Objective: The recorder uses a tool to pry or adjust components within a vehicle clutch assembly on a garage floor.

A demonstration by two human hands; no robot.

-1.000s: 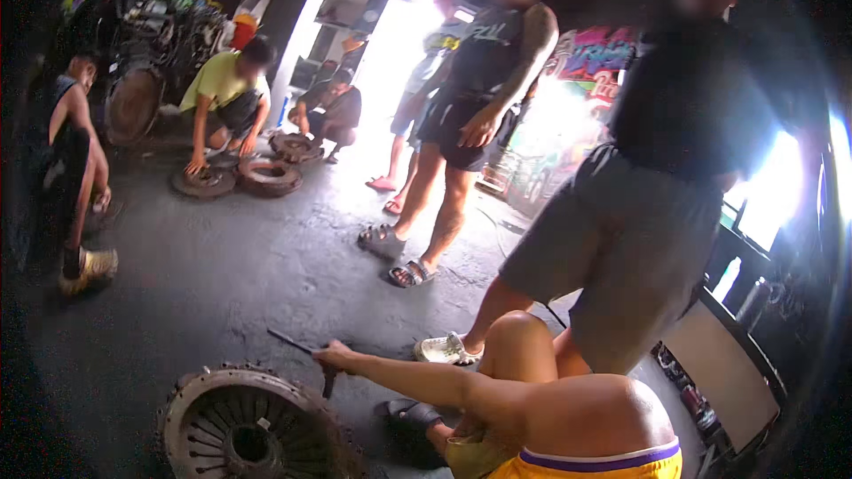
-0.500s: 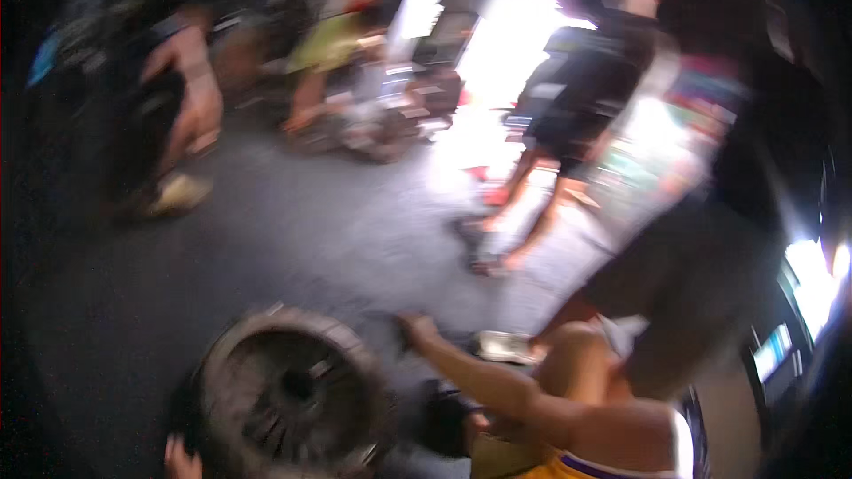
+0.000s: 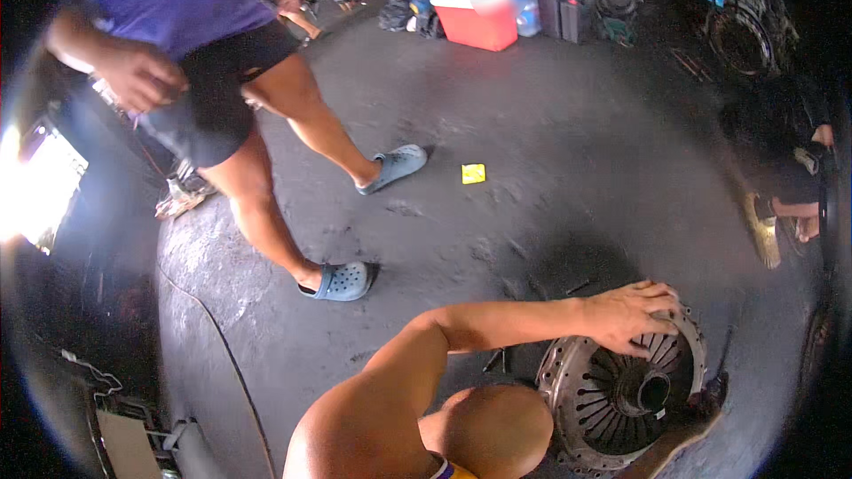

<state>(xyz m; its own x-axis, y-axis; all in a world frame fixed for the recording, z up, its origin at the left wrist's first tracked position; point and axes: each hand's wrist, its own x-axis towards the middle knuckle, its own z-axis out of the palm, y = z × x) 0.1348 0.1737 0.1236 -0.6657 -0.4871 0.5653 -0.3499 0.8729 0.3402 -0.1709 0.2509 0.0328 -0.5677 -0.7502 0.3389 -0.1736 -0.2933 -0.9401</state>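
A round metal clutch pressure plate [image 3: 596, 399], with spring fingers around a central ring, rests at the lower right. My left arm reaches across to it, and my left hand [image 3: 632, 315] curls over its upper rim, fingers apart and thumb toward the inside. On the right side of the plate, my right hand [image 3: 707, 399] is closed around the edge, dark and in shadow, with some fingers hidden. My bent knee [image 3: 497, 430] is close to the plate's left side.
A person in blue clogs [image 3: 344, 281] stands at the left. A yellow packet [image 3: 473, 174] lies on the dark floor, and a cable [image 3: 222, 346] runs along the left. Red cooler [image 3: 479, 28] and black cases [image 3: 564, 13] stand behind. Another person's foot [image 3: 763, 231] shows at right.
My view has swung round from a blurred scene with other people. Both my hands, apart from the plate before, are now on its rim.
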